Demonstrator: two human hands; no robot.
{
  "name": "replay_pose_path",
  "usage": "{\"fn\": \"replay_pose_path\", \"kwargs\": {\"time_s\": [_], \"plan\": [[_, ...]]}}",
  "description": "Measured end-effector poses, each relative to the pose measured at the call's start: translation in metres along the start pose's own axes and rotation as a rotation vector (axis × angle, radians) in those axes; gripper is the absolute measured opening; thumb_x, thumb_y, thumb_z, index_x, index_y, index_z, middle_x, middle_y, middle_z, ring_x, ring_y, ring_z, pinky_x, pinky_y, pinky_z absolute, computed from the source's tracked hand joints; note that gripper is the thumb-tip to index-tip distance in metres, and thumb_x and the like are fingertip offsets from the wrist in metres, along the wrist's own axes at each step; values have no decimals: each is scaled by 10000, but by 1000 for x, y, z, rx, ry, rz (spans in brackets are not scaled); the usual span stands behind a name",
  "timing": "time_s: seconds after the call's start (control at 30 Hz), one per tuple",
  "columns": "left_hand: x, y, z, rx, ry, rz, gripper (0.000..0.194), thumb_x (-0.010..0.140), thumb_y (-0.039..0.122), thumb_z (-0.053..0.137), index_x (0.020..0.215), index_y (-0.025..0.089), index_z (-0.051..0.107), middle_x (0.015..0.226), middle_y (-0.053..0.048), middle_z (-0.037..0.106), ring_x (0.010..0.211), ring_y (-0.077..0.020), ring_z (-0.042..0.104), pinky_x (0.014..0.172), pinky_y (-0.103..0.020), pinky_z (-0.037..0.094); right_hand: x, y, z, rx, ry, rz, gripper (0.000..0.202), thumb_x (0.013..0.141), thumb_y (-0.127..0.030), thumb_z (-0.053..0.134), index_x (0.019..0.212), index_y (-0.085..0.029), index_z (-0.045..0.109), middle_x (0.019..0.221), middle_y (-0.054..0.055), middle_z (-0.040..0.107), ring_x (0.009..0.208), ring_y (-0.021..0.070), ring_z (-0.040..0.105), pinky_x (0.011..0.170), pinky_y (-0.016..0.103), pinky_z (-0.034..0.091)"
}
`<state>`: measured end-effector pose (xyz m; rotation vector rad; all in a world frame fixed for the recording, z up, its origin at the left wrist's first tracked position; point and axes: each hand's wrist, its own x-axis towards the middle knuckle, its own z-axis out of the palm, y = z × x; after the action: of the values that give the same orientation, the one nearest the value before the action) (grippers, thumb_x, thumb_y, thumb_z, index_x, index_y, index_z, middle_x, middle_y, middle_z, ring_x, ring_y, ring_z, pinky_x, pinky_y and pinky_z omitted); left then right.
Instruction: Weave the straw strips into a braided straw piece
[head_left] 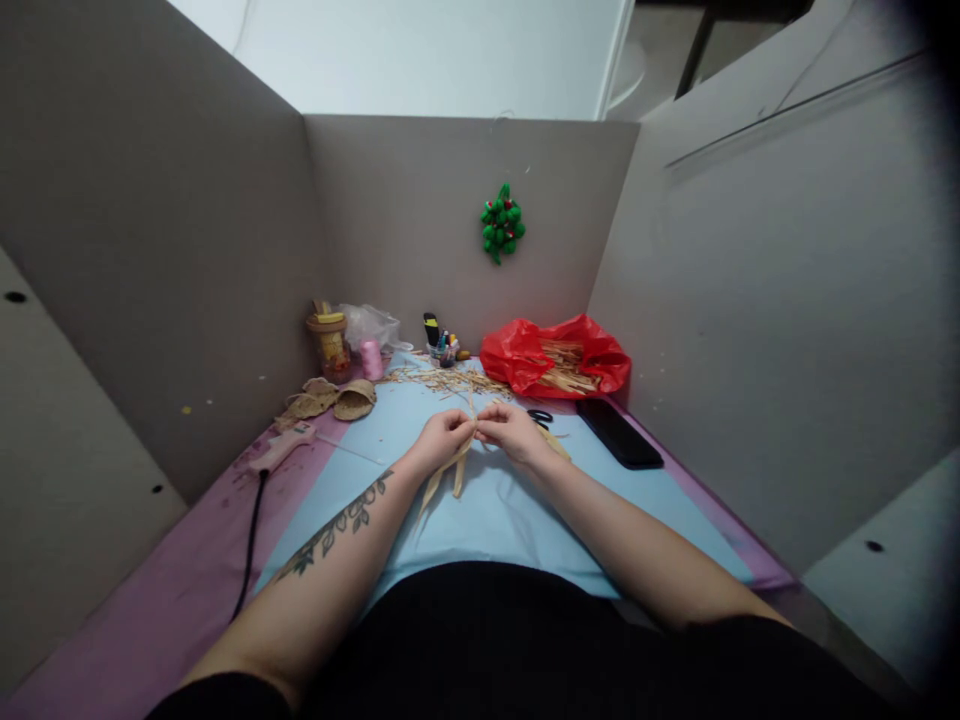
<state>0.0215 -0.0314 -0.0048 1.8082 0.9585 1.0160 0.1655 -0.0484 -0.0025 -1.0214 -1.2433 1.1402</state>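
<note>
Above a blue cloth point(495, 530), the left hand point(444, 440) and right hand point(508, 430) clamp pale strips point(459, 478) between close fingertips at centre; light, even pressure should keep them from splitting. Scissors point(540, 415) lie just right, a phone point(621, 435) farther right, a red bag point(501, 358) far right, a pink tool point(283, 450) left

Strips point(459, 477) are looking fibrous, matt | red bag point(510, 357) at far edge of table point(150, 580) is showing glossy plastic | grey wall point(405, 220) is looking matt
</note>
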Motion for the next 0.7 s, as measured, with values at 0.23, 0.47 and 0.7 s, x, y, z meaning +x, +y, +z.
{"fn": "replay_pose_path", "kwargs": {"time_s": [0.23,0.47,0.7], "plan": [[1,-3,1,-46,-15,-33,249,710,373,554,643,133,548,532,38,483,485,-69,393,465,-187,305,2,5,1,27,25,8,189,526,-204,627,635,-181,474,461,-58,488,417,84,441,421,208,323],[1,-4,1,-143,-30,-101,288,679,404,607,618,125,566,509,30,500,459,-65,403,456,-194,305,1,3,2,-93,110,-59,187,550,-204,600,644,-194,439,452,-66,480,407,92,453,409,207,337],[2,-6,0,-147,-18,-107,293,690,395,588,582,130,527,483,35,472,442,-60,385,447,-194,284,0,2,4,-255,101,-143,127,594,-186,570,669,-185,467,501,-40,519,467,116,523,436,210,362]]}}
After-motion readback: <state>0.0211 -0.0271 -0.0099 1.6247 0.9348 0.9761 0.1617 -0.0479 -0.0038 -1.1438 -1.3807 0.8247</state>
